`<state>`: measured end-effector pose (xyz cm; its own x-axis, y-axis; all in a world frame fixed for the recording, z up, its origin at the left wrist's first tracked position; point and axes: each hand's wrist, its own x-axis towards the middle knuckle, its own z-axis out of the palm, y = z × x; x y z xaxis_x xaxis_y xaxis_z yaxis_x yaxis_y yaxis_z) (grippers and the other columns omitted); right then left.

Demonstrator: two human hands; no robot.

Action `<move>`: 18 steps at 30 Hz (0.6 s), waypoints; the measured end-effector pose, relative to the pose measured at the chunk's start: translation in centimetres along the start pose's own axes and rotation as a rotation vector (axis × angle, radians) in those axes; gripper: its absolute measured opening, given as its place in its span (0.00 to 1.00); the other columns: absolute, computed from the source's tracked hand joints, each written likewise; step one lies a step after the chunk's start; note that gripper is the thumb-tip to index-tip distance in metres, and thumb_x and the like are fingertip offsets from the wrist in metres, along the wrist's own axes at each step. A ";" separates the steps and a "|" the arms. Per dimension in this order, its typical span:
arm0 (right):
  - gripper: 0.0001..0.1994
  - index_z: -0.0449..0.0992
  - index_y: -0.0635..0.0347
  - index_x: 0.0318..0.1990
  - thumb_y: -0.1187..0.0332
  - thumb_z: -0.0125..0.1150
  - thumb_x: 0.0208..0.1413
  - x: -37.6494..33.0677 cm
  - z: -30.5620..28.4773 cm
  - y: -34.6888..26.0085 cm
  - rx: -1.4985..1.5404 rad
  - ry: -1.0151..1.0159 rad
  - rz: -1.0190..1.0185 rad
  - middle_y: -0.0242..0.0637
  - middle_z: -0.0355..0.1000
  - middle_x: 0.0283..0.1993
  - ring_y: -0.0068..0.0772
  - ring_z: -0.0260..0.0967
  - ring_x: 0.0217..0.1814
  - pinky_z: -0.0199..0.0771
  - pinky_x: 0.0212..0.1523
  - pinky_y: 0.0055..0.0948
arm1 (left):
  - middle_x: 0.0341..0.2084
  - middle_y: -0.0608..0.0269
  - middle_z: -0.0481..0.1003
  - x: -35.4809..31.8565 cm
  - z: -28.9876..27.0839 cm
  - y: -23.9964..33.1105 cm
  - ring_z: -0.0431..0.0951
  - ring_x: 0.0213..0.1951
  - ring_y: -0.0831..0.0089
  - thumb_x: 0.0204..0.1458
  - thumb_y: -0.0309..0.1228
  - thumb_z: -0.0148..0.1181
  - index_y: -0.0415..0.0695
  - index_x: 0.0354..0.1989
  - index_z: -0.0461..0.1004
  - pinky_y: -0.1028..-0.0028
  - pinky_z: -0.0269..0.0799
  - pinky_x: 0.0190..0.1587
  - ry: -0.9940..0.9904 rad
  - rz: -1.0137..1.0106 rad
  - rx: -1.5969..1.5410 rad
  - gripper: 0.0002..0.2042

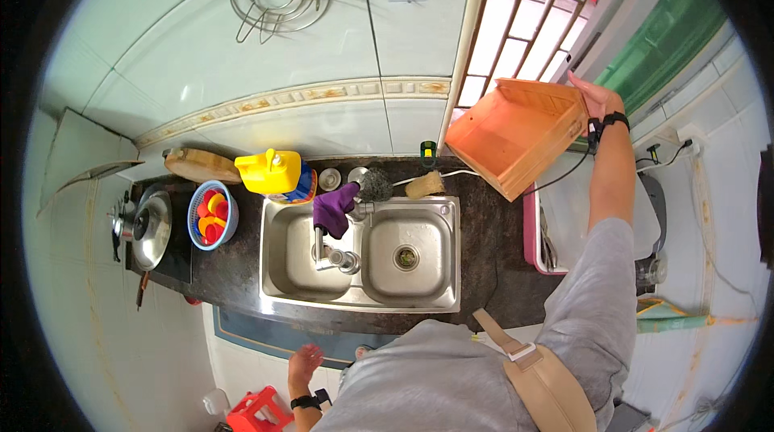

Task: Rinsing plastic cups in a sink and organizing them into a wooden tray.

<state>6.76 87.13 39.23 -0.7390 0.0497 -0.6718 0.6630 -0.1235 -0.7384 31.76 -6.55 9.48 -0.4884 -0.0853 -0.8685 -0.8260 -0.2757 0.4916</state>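
My right hand (595, 96), arm stretched out, grips a wooden box (516, 129) by its far right corner. Raised off the counter and tilted, the box has its hollow side facing me, and nothing shows inside. It is beside the barred window (528, 20), to the right of the sink. My left hand (305, 363) hangs low in front of the counter edge, fingers loosely apart and holding nothing. The double steel sink (360, 303) lies between the hands. A purple cloth (334, 211) drapes over its faucet (339, 260), beside a dark scouring pad (375, 187).
Along the back stand a yellow jug (270, 172), a round wooden board (201, 164) and a sponge (425, 184). A blue basket (230, 230) holds red and yellow pieces. A lidded pan (151, 230) sits left. Right is a pink-rimmed rack (530, 230); a red stool (260, 411) stands below.
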 end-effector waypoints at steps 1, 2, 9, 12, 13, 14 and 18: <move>0.30 0.73 0.55 0.58 0.43 0.62 0.56 -0.8 0.2 0.2 0.080 0.018 0.061 0.36 0.75 0.55 0.33 0.73 0.53 0.75 0.49 0.39 | 0.49 0.48 0.75 1.0 -0.3 -0.4 0.78 0.47 0.50 0.62 0.40 0.52 0.41 0.44 0.70 0.54 0.77 0.48 0.012 -0.012 0.012 0.14; 0.30 0.74 0.54 0.58 0.43 0.63 0.55 -0.7 0.7 0.6 0.162 0.028 0.123 0.36 0.75 0.54 0.34 0.73 0.51 0.75 0.47 0.41 | 0.49 0.49 0.75 1.9 -1.6 -1.2 0.78 0.46 0.51 0.62 0.39 0.52 0.42 0.45 0.70 0.54 0.78 0.47 -0.031 -0.014 -0.030 0.13; 0.26 0.74 0.56 0.56 0.53 0.65 0.51 -1.3 2.0 2.2 -0.001 0.310 0.088 0.40 0.76 0.52 0.40 0.74 0.50 0.75 0.48 0.44 | 0.48 0.50 0.75 3.3 0.0 -0.1 0.78 0.45 0.53 0.63 0.38 0.50 0.40 0.52 0.69 0.58 0.77 0.47 -0.074 -0.028 -0.015 0.16; 0.26 0.75 0.54 0.54 0.52 0.67 0.50 -0.8 1.7 3.0 0.019 0.228 0.148 0.39 0.74 0.55 0.41 0.72 0.50 0.74 0.47 0.46 | 0.48 0.50 0.75 5.0 -0.4 0.3 0.79 0.45 0.54 0.63 0.37 0.50 0.39 0.51 0.69 0.58 0.77 0.46 -0.117 0.013 0.006 0.15; 0.28 0.74 0.55 0.56 0.50 0.67 0.49 -1.3 2.6 3.1 -0.019 0.216 0.218 0.42 0.73 0.55 0.42 0.72 0.51 0.74 0.46 0.47 | 0.48 0.50 0.75 4.9 0.1 0.7 0.79 0.45 0.54 0.63 0.37 0.50 0.39 0.51 0.69 0.58 0.77 0.46 -0.121 -0.008 0.015 0.15; 0.33 0.72 0.56 0.58 0.46 0.68 0.47 -2.3 3.7 2.9 -0.115 0.298 0.261 0.46 0.71 0.56 0.44 0.71 0.53 0.74 0.46 0.48 | 0.48 0.50 0.75 4.4 1.6 1.7 0.78 0.46 0.55 0.62 0.36 0.49 0.37 0.52 0.69 0.60 0.77 0.46 -0.117 0.002 0.052 0.16; 0.43 0.64 0.57 0.66 0.46 0.70 0.44 -2.9 6.4 5.6 -0.058 0.305 0.086 0.48 0.66 0.62 0.47 0.69 0.55 0.73 0.46 0.50 | 0.48 0.49 0.75 6.8 1.8 3.1 0.79 0.46 0.57 0.61 0.35 0.50 0.34 0.52 0.70 0.65 0.77 0.45 -0.199 0.027 0.103 0.18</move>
<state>11.88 79.96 37.43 -0.6161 0.3375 -0.7117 0.7333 -0.0842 -0.6747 25.39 -6.26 5.21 -0.5479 0.1021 -0.8303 -0.8314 -0.1761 0.5270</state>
